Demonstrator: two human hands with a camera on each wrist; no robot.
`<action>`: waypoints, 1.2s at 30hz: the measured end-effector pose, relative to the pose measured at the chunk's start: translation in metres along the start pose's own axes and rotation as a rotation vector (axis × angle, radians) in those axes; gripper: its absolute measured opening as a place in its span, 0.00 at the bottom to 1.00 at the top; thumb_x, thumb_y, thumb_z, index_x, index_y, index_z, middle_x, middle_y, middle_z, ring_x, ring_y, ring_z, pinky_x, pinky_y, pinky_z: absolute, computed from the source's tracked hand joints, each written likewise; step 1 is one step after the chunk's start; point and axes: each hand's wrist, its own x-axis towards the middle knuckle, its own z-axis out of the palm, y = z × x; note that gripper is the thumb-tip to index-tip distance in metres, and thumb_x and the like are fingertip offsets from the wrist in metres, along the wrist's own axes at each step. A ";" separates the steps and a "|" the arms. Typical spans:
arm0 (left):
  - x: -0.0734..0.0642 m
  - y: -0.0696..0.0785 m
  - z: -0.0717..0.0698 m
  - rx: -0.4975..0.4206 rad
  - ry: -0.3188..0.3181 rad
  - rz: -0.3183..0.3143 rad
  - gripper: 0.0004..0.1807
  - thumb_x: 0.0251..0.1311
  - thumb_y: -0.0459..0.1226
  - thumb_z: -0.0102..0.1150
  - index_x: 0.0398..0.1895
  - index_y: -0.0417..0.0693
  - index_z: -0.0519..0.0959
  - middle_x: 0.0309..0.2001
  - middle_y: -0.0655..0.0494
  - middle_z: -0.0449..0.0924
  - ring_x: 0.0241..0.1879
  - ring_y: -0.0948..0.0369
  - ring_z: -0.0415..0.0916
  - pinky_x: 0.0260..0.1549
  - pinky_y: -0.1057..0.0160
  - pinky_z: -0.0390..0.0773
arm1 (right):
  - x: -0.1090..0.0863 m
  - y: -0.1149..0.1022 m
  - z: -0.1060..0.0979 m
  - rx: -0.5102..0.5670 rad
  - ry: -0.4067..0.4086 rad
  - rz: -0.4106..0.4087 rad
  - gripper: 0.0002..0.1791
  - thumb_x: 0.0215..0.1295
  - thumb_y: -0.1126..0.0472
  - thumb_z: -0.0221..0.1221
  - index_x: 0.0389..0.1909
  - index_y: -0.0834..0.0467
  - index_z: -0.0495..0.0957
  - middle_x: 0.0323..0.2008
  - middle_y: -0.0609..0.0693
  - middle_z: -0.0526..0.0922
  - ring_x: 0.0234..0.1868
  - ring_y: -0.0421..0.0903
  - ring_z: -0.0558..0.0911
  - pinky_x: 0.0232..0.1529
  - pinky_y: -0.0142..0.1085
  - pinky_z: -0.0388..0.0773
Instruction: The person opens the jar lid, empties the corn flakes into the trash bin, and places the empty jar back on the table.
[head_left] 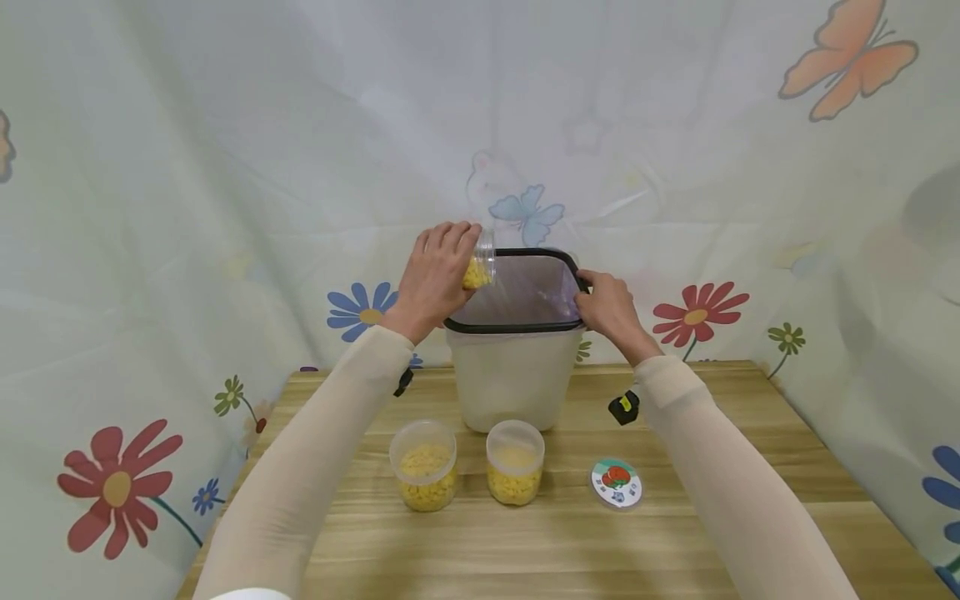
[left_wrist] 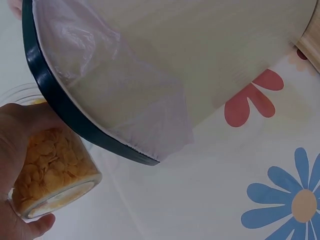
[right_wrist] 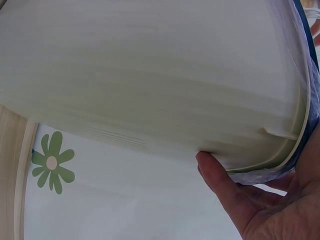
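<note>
Jar (left_wrist: 56, 167) at the bin (head_left: 517, 379)
My left hand (head_left: 438, 271) grips it; my right hand (head_left: 607, 306) clamps the rim (head_left: 536, 327) at right: best tip slowly, well inside.

We've got both arms (head_left: 315, 475) stretched forward, left hand (head_left: 441, 265) a bit higher in the head view, fingers (head_left: 452, 234) wrapped tight, right hand (head_left: 609, 307) gripping too.

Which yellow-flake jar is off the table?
The jar gripped by the left hand, at the bin's dark rim; the other two jars stand on the table.
</note>
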 end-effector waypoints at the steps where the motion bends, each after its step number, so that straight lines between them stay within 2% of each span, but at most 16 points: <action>1: 0.000 0.000 0.000 0.004 0.000 0.006 0.46 0.50 0.46 0.73 0.70 0.45 0.62 0.67 0.47 0.69 0.66 0.48 0.65 0.68 0.48 0.65 | 0.000 0.000 0.000 0.000 -0.001 0.000 0.31 0.67 0.61 0.45 0.72 0.59 0.63 0.67 0.62 0.71 0.45 0.61 0.82 0.38 0.45 0.80; 8: -0.002 0.001 0.004 0.032 -0.006 0.030 0.46 0.51 0.46 0.73 0.71 0.46 0.61 0.68 0.48 0.67 0.67 0.48 0.64 0.69 0.49 0.64 | 0.001 0.000 0.001 -0.009 0.009 -0.013 0.31 0.66 0.61 0.45 0.71 0.59 0.64 0.66 0.62 0.72 0.48 0.62 0.81 0.40 0.47 0.79; 16: -0.001 0.005 0.005 0.093 -0.008 0.073 0.42 0.54 0.43 0.69 0.71 0.47 0.61 0.68 0.49 0.67 0.68 0.49 0.63 0.71 0.49 0.62 | 0.001 -0.001 0.000 -0.004 0.007 -0.004 0.31 0.66 0.61 0.45 0.72 0.58 0.64 0.66 0.62 0.72 0.37 0.58 0.83 0.32 0.41 0.79; 29: 0.000 0.005 0.007 0.133 -0.003 0.119 0.42 0.54 0.40 0.68 0.72 0.48 0.60 0.68 0.48 0.67 0.67 0.49 0.63 0.70 0.49 0.63 | 0.003 0.000 0.001 -0.009 0.008 0.000 0.31 0.65 0.61 0.45 0.72 0.58 0.64 0.66 0.62 0.73 0.49 0.63 0.81 0.41 0.47 0.80; 36: 0.001 0.006 0.006 0.142 -0.022 0.129 0.40 0.56 0.39 0.65 0.72 0.49 0.60 0.69 0.49 0.66 0.68 0.49 0.62 0.71 0.49 0.62 | 0.002 0.001 0.001 -0.005 0.001 0.005 0.31 0.66 0.61 0.46 0.72 0.58 0.64 0.66 0.62 0.73 0.39 0.59 0.84 0.32 0.40 0.81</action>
